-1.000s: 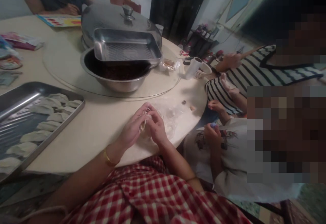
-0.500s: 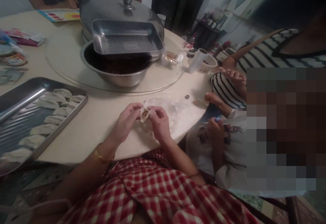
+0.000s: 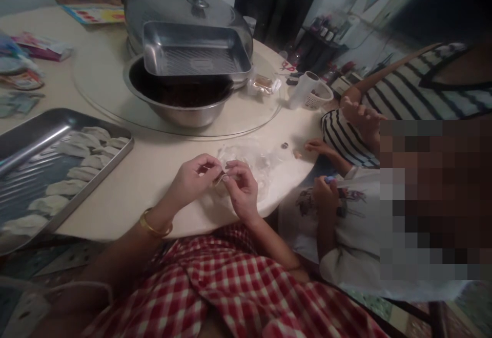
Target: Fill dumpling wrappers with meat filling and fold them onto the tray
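I log a home dining area: round counter (image 3: 154, 174), glass turntable (image 3: 102, 79) at 10 o'clock, bottle-lined shelf (image 3: 327, 46) at 1 o'clock.

Red-and-white check is noted on the garment (image 3: 219, 276). Gold is recorded on the bracelet (image 3: 144, 222). Off-white is observed on the wrapper (image 3: 220, 178) and the dumplings (image 3: 66, 188), silver-grey on the tray (image 3: 23, 184). Black-and-white stripes are seen on a co-worker's top (image 3: 400, 87).

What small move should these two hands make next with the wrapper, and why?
Probably pinch the edges of the wrapper together: the left hand and the right hand both hold it, its rim seems partly open, though the hands hide much of it, while the dumplings in the tray look folded shut.
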`<state>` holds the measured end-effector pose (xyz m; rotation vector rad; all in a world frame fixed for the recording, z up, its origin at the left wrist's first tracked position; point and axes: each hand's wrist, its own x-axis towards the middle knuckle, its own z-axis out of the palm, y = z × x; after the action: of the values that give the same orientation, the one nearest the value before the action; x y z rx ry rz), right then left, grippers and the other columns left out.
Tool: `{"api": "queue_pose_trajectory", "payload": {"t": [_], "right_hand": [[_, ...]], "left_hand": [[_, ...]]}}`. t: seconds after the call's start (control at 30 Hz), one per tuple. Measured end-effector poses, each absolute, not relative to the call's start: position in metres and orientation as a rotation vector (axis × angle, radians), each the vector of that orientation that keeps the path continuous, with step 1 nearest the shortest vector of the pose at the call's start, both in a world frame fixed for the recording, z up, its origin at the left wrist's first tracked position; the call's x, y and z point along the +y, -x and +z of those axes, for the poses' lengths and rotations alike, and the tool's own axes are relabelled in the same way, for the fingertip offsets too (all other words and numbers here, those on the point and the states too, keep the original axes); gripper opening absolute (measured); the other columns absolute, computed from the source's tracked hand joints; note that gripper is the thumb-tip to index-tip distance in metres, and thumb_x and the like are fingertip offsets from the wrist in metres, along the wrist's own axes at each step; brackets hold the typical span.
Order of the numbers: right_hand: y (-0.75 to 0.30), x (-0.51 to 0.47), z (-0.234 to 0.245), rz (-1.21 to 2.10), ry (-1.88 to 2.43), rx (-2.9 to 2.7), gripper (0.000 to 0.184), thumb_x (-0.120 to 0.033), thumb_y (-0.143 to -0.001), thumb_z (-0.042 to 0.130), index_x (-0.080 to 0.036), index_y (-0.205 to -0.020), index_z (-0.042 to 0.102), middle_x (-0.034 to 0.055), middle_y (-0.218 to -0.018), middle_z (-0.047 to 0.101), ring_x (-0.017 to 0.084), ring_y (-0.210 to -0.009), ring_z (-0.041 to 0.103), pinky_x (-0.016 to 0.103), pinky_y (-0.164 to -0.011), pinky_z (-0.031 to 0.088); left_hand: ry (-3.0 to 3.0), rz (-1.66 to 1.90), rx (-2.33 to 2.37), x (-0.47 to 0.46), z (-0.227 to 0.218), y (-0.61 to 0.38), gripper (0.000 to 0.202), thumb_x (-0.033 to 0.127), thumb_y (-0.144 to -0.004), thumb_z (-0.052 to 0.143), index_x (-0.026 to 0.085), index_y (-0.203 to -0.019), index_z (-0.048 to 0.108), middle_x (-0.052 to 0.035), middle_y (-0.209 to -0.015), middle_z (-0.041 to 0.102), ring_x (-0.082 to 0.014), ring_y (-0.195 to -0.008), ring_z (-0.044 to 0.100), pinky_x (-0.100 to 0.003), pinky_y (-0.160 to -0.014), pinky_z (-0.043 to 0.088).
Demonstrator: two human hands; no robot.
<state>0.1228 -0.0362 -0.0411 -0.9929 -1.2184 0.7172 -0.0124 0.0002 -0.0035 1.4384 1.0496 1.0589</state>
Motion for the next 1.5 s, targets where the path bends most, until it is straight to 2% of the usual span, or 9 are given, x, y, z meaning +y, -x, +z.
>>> {"api": "queue_pose_trajectory", "payload": {"t": [0.17, 0.43, 0.53, 0.7, 0.87, 0.97, 1.17, 1.27, 1.5], "right_hand": [[-0.120, -0.035, -0.040, 0.726, 1.051, -1.170, 0.015, -0.035, -0.080, 0.065, -0.022, -0.081, 0.059, 0.0063, -0.103, 0.062, 0.017, -0.100, 0.062, 0.033, -0.086, 0.052], [-0.117, -0.027, -0.039, 0.816, 1.089, -1.051, 0.023, -0.040, -0.079, 0.065, -0.023, -0.092, 0.058, 0.0048, -0.098, 0.065, 0.015, -0.089, 0.063, 0.023, -0.063, 0.053], [-0.120, -0.025, -0.036, 0.918, 1.060, -1.085, 0.026, -0.039, -0.079, 0.065, -0.024, -0.100, 0.063, 0.0037, -0.101, 0.066, 0.013, -0.083, 0.063, 0.023, -0.062, 0.054], [-0.125, -0.025, -0.028, 1.106, 1.026, -1.086, 0.019, -0.043, -0.079, 0.065, -0.024, -0.082, 0.071, -0.0009, -0.086, 0.068, 0.009, -0.061, 0.058, 0.025, -0.057, 0.054], [-0.124, -0.027, -0.026, 1.276, 0.970, -0.955, 0.023, -0.046, -0.076, 0.069, -0.024, -0.079, 0.071, -0.0030, -0.068, 0.068, 0.010, -0.059, 0.060, 0.025, -0.055, 0.053], [-0.124, -0.026, -0.028, 1.385, 0.956, -0.822, 0.028, -0.050, -0.068, 0.075, -0.022, -0.073, 0.069, -0.0033, -0.069, 0.070, 0.010, -0.059, 0.061, 0.023, -0.054, 0.054], [-0.123, -0.030, -0.026, 1.298, 0.986, -0.856, 0.030, -0.050, -0.068, 0.075, -0.022, -0.078, 0.069, -0.0045, -0.066, 0.068, 0.008, -0.056, 0.060, 0.023, -0.056, 0.055], [-0.123, -0.033, -0.025, 1.180, 1.014, -0.921, 0.028, -0.049, -0.071, 0.074, -0.023, -0.080, 0.069, -0.0027, -0.076, 0.071, 0.008, -0.058, 0.061, 0.023, -0.058, 0.054], [-0.125, -0.038, -0.029, 1.141, 1.064, -0.968, 0.028, -0.047, -0.072, 0.073, -0.022, -0.082, 0.069, -0.0026, -0.075, 0.070, 0.008, -0.060, 0.061, 0.024, -0.060, 0.053]], "left_hand": [[-1.283, 1.095, 1.085, -0.002, -0.002, 0.002, 0.012, 0.028, -0.073, 0.066, 0.017, -0.070, 0.062, 0.0039, -0.056, 0.053, -0.0099, -0.053, 0.047, -0.022, -0.053, 0.037], [-1.275, 1.130, 1.108, -0.006, -0.005, -0.002, 0.012, 0.028, -0.072, 0.066, 0.017, -0.073, 0.063, 0.0034, -0.062, 0.054, -0.0098, -0.056, 0.046, -0.022, -0.054, 0.037], [-1.293, 1.128, 1.115, -0.006, -0.004, 0.000, 0.012, 0.028, -0.073, 0.067, 0.017, -0.074, 0.064, 0.0032, -0.062, 0.056, -0.0096, -0.056, 0.045, -0.022, -0.054, 0.037], [-1.342, 1.121, 1.086, -0.005, -0.005, 0.005, 0.014, 0.031, -0.077, 0.067, 0.017, -0.079, 0.065, 0.0028, -0.061, 0.057, -0.0103, -0.056, 0.049, -0.023, -0.055, 0.040], [-1.444, 1.170, 1.132, -0.011, -0.006, 0.021, 0.016, 0.032, -0.081, 0.065, 0.019, -0.090, 0.067, -0.0009, -0.080, 0.066, -0.0129, -0.071, 0.058, -0.024, -0.067, 0.045], [-1.664, 1.117, 1.165, -0.017, -0.002, 0.030, 0.014, 0.031, -0.083, 0.062, 0.020, -0.089, 0.066, -0.0018, -0.088, 0.065, -0.0145, -0.080, 0.059, -0.024, -0.070, 0.045], [-1.944, 0.938, 1.267, -0.025, 0.007, 0.037, 0.012, 0.031, -0.083, 0.060, 0.019, -0.081, 0.061, -0.0002, -0.081, 0.062, -0.0138, -0.074, 0.057, -0.026, -0.069, 0.045], [-2.001, 0.894, 1.235, -0.026, 0.006, 0.037, 0.014, 0.032, -0.084, 0.058, 0.019, -0.079, 0.061, -0.0006, -0.081, 0.062, -0.0136, -0.075, 0.058, -0.025, -0.068, 0.045], [-1.854, 0.877, 1.290, -0.022, 0.003, 0.043, 0.017, 0.032, -0.082, 0.055, 0.018, -0.074, 0.061, -0.0003, -0.077, 0.062, -0.0128, -0.070, 0.055, -0.022, -0.061, 0.043]]}}
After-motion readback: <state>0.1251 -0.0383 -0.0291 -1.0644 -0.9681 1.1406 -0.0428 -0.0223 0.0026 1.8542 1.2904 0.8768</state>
